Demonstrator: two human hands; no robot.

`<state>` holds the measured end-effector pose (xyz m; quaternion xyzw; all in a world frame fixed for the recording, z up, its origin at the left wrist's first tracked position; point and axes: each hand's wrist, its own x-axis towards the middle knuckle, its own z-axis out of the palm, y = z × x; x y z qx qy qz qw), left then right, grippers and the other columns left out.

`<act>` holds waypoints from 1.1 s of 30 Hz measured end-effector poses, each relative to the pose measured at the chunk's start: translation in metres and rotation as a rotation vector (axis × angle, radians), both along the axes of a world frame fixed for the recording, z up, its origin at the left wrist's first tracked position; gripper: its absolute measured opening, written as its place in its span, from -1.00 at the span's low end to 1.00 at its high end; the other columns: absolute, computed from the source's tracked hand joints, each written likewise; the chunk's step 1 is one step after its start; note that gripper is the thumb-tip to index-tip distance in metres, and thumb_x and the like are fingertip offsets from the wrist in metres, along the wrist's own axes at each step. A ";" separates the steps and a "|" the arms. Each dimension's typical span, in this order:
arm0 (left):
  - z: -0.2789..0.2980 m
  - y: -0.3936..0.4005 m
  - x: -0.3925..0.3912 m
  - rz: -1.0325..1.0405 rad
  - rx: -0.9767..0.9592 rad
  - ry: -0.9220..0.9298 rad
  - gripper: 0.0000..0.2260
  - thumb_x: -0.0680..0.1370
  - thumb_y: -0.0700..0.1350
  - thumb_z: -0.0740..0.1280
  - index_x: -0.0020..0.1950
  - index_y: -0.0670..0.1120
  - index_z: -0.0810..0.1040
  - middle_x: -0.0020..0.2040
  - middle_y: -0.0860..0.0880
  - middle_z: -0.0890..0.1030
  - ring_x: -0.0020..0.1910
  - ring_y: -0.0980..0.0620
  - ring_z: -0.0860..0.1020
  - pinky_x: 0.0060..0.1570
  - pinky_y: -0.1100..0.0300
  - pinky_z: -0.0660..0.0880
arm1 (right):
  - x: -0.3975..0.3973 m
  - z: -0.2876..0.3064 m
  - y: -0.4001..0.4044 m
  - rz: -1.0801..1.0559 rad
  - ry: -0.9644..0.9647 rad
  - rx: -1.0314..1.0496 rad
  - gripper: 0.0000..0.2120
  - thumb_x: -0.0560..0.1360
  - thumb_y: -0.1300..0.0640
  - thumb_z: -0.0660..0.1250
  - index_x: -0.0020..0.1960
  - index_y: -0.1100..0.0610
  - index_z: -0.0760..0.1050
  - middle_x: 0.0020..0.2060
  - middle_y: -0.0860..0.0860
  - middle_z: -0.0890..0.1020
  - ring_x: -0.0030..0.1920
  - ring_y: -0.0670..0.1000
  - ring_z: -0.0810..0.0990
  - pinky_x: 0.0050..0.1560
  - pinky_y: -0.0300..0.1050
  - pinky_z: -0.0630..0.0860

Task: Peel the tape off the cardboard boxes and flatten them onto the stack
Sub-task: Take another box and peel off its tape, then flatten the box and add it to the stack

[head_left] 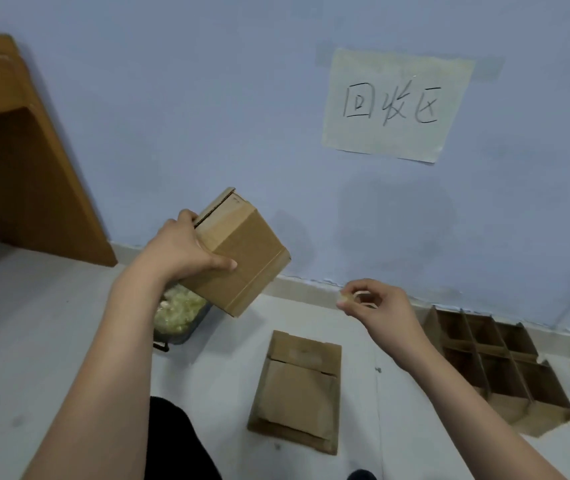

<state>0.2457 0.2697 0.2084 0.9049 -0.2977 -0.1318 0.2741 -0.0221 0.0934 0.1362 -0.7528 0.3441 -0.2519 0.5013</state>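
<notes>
Tape bin (179,315) under held box (242,258)

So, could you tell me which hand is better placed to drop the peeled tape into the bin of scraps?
The right hand: it already pinches the small clear tape piece. The left hand grips the brown cardboard box above the dark scrap bin.

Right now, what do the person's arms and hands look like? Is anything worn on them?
Both forearms are bare right up to the frame's lower edge: no sleeves show. The left hand and the right hand wear no gloves, and I see no watch, ring or bracelet. Fingernails look short and unpainted. Nothing is marked on either arm.
</notes>
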 end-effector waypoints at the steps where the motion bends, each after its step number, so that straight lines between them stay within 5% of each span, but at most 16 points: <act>1: -0.002 0.004 0.008 0.035 -0.011 0.022 -0.01 0.25 0.16 0.66 0.53 -0.05 0.23 0.35 -0.11 0.46 0.28 -0.16 0.49 0.20 -0.04 0.52 | 0.018 -0.004 0.002 0.008 -0.003 -0.003 -0.93 0.43 0.15 0.54 -0.13 0.03 0.67 -0.15 0.02 0.61 -0.23 -0.10 0.56 -0.27 -0.32 0.44; 4: -0.009 0.021 0.035 0.118 -0.046 0.130 -0.02 0.26 0.14 0.67 0.53 -0.05 0.23 0.33 -0.09 0.46 0.26 -0.15 0.50 0.20 -0.11 0.55 | 0.073 -0.024 0.009 0.082 0.006 0.006 -0.92 0.41 0.08 0.56 -0.11 -0.05 0.72 0.10 -0.13 0.48 -0.10 -0.12 0.61 -0.05 -0.30 0.52; 9: -0.032 0.056 0.079 0.334 -0.065 0.153 0.14 0.09 0.25 0.68 0.52 -0.07 0.23 0.36 -0.10 0.44 0.28 -0.16 0.48 0.18 -0.13 0.57 | 0.160 -0.068 0.030 0.215 0.049 0.083 -0.75 0.46 0.23 0.50 0.13 0.09 0.66 -0.14 -0.04 0.70 -0.21 0.00 0.69 -0.08 -0.20 0.54; 12: -0.055 0.073 0.101 0.454 -0.098 0.195 0.25 -0.14 0.35 0.58 0.48 0.01 0.24 0.33 -0.08 0.46 0.26 -0.20 0.52 0.18 -0.22 0.56 | 0.211 -0.101 0.045 0.213 0.077 0.102 -0.63 0.47 0.30 0.41 0.23 0.05 0.52 -0.09 0.05 0.67 -0.15 0.05 0.67 -0.18 -0.30 0.54; 15: -0.068 0.087 0.119 0.641 -0.177 0.175 0.15 -0.04 0.35 0.60 0.44 -0.02 0.27 0.32 -0.10 0.47 0.28 -0.25 0.50 0.19 -0.28 0.53 | 0.254 -0.133 0.059 0.192 0.132 0.078 -0.74 0.48 0.28 0.40 0.12 0.09 0.48 0.02 0.05 0.55 -0.26 -0.04 0.57 -0.36 -0.41 0.42; 19: -0.082 0.099 0.132 0.839 -0.190 0.099 -0.02 0.24 0.21 0.65 0.48 -0.10 0.23 0.38 -0.20 0.37 0.36 -0.31 0.41 0.32 -0.32 0.42 | 0.305 -0.175 0.073 0.209 0.268 -0.012 -0.88 0.50 0.30 0.41 0.00 0.25 0.51 0.17 0.09 0.37 -0.18 -0.04 0.49 -0.15 -0.36 0.41; 25: -0.096 0.098 0.138 0.786 -0.157 0.102 -0.01 0.26 0.21 0.63 0.50 -0.11 0.21 0.38 -0.19 0.36 0.36 -0.30 0.41 0.28 -0.29 0.46 | 0.352 -0.214 0.077 0.109 0.259 -0.088 -0.88 0.53 0.37 0.24 -0.04 0.34 0.56 0.05 0.17 0.49 -0.20 -0.06 0.44 -0.20 -0.43 0.37; 30: -0.098 0.098 0.137 0.760 -0.169 0.099 -0.01 0.25 0.22 0.64 0.50 -0.10 0.21 0.36 -0.17 0.37 0.34 -0.27 0.42 0.28 -0.29 0.47 | 0.371 -0.236 0.074 0.127 0.355 -0.097 -0.83 0.50 0.38 0.26 -0.24 0.31 0.56 -0.21 0.10 0.57 -0.19 0.09 0.56 -0.30 -0.22 0.43; 33: -0.100 0.100 0.139 0.756 -0.167 0.115 -0.01 0.24 0.22 0.64 0.49 -0.08 0.22 0.36 -0.16 0.38 0.34 -0.26 0.42 0.26 -0.29 0.48 | 0.375 -0.242 0.071 0.164 0.406 -0.158 -0.86 0.52 0.35 0.27 -0.07 0.32 0.60 -0.09 0.07 0.57 -0.10 0.09 0.58 -0.15 -0.16 0.48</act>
